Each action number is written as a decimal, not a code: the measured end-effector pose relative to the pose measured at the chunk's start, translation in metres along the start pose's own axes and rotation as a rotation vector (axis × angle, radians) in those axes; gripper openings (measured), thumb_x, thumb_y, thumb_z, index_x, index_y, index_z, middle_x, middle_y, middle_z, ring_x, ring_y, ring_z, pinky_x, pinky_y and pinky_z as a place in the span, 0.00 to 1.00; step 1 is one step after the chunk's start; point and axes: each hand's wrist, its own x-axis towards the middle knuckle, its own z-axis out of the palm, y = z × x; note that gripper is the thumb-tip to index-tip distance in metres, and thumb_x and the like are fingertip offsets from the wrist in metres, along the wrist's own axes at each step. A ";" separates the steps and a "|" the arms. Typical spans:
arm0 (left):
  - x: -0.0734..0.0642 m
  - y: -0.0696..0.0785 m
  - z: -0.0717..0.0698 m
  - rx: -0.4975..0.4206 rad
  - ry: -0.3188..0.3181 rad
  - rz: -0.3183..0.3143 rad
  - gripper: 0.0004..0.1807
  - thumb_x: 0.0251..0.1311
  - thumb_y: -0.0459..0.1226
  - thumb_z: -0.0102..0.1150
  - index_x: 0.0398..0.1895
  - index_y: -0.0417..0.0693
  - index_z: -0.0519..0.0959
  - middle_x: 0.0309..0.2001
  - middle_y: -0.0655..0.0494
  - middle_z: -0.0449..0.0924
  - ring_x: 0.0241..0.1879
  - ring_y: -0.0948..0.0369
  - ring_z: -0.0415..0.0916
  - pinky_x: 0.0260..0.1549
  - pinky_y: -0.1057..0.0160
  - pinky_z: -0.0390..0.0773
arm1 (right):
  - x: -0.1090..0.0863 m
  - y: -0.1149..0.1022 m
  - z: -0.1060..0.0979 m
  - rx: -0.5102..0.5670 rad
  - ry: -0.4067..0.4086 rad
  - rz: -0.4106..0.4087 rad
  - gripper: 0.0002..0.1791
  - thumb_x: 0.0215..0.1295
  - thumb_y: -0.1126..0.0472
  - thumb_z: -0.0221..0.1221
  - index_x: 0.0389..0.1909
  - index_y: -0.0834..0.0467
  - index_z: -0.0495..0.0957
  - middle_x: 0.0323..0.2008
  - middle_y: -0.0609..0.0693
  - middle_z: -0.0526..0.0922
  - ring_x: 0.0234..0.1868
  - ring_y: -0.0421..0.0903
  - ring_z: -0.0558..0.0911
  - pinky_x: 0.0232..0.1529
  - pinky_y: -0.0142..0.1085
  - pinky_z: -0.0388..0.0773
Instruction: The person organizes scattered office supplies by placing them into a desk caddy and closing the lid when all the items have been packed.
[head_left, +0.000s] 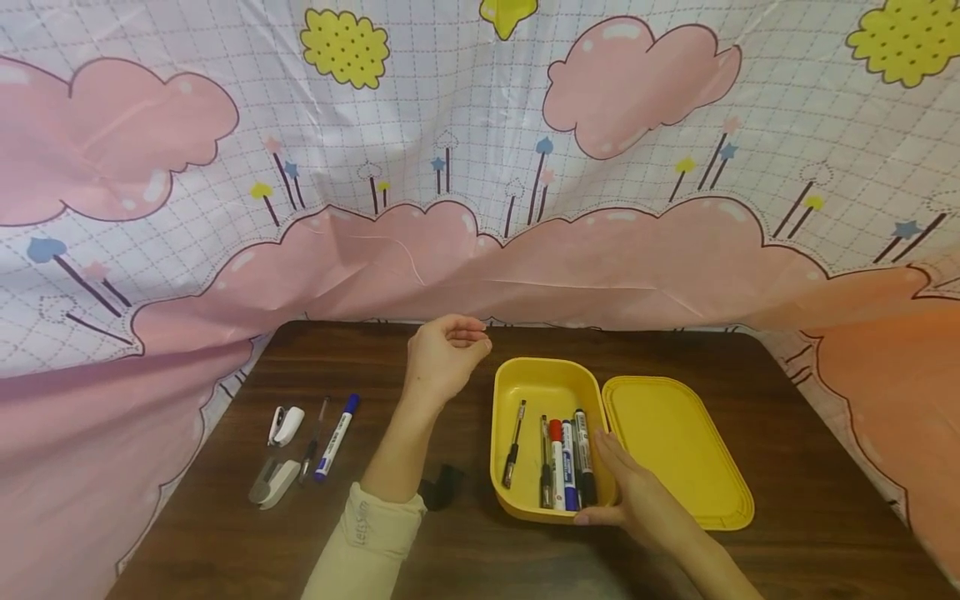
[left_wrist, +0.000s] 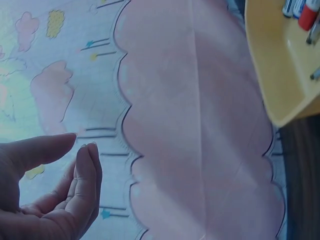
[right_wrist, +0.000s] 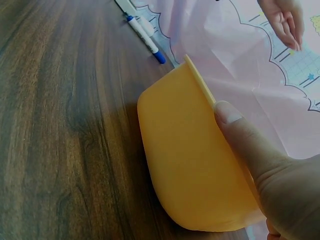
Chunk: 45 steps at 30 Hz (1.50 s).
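My left hand (head_left: 444, 360) is raised to the left of the yellow box (head_left: 497, 433), with nothing between its thumb and bent fingers. The left wrist view shows that hand (left_wrist: 60, 187) with a small gap from thumb to fingertips. My right hand (head_left: 637, 496) grips the box at its near right corner, fingers along the right side and thumb at the front rim. Inside the box lie a black pen (head_left: 514, 446) on the left, and on the right another pen (head_left: 545, 467), a red-capped marker (head_left: 557, 467), a blue-and-white marker (head_left: 568, 467) and further dark pens.
The yellow lid (head_left: 678, 454) lies flat right of the box. On the table's left are a white stapler (head_left: 286, 426), a grey-and-white stapler-like item (head_left: 274, 483), a pen (head_left: 312, 446) and a blue marker (head_left: 337, 437). A black object (head_left: 444, 487) sits beside my left forearm. Behind hangs a patterned cloth (head_left: 480, 258).
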 end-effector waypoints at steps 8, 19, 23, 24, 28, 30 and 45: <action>0.003 0.003 -0.030 -0.038 0.053 0.013 0.10 0.55 0.34 0.66 0.41 0.44 0.83 0.40 0.49 0.87 0.41 0.56 0.85 0.42 0.63 0.84 | 0.000 0.000 0.000 -0.013 0.004 0.000 0.63 0.37 0.33 0.69 0.70 0.67 0.60 0.71 0.66 0.61 0.70 0.64 0.63 0.64 0.53 0.65; 0.006 -0.013 -0.075 0.034 0.114 -0.010 0.13 0.56 0.37 0.66 0.44 0.44 0.82 0.43 0.50 0.87 0.44 0.58 0.85 0.42 0.66 0.83 | -0.001 -0.001 0.001 -0.016 -0.014 0.043 0.63 0.37 0.32 0.69 0.70 0.66 0.59 0.71 0.65 0.59 0.71 0.63 0.63 0.64 0.53 0.65; 0.007 -0.029 -0.089 0.069 0.109 -0.052 0.15 0.57 0.39 0.66 0.47 0.44 0.81 0.46 0.50 0.86 0.47 0.57 0.84 0.46 0.67 0.82 | -0.001 -0.001 0.000 -0.015 -0.008 0.039 0.63 0.37 0.33 0.69 0.71 0.66 0.59 0.71 0.65 0.60 0.71 0.63 0.63 0.64 0.52 0.65; 0.007 -0.033 -0.092 0.074 0.105 -0.065 0.15 0.58 0.39 0.65 0.47 0.44 0.81 0.47 0.50 0.86 0.48 0.57 0.84 0.47 0.67 0.81 | -0.001 -0.001 0.000 -0.014 -0.005 0.034 0.63 0.37 0.33 0.69 0.70 0.66 0.59 0.71 0.65 0.60 0.71 0.63 0.63 0.64 0.53 0.65; 0.006 -0.048 -0.102 0.067 0.107 -0.111 0.17 0.58 0.38 0.65 0.50 0.43 0.80 0.49 0.48 0.84 0.50 0.55 0.83 0.49 0.70 0.80 | -0.001 -0.001 0.000 -0.012 0.004 0.016 0.63 0.37 0.33 0.69 0.70 0.66 0.60 0.71 0.66 0.60 0.70 0.63 0.63 0.64 0.53 0.66; 0.005 -0.054 -0.107 0.069 0.109 -0.136 0.17 0.59 0.38 0.65 0.51 0.43 0.79 0.51 0.48 0.83 0.51 0.55 0.82 0.49 0.71 0.79 | 0.000 -0.001 0.001 -0.009 0.008 0.010 0.63 0.37 0.33 0.70 0.70 0.66 0.59 0.71 0.67 0.60 0.70 0.64 0.63 0.63 0.54 0.66; 0.011 -0.138 -0.112 0.088 0.192 -0.325 0.19 0.56 0.33 0.65 0.52 0.39 0.77 0.52 0.41 0.82 0.45 0.56 0.84 0.36 0.76 0.80 | 0.001 -0.001 0.002 0.000 -0.013 0.035 0.63 0.37 0.33 0.70 0.71 0.65 0.59 0.71 0.65 0.60 0.71 0.63 0.62 0.65 0.54 0.64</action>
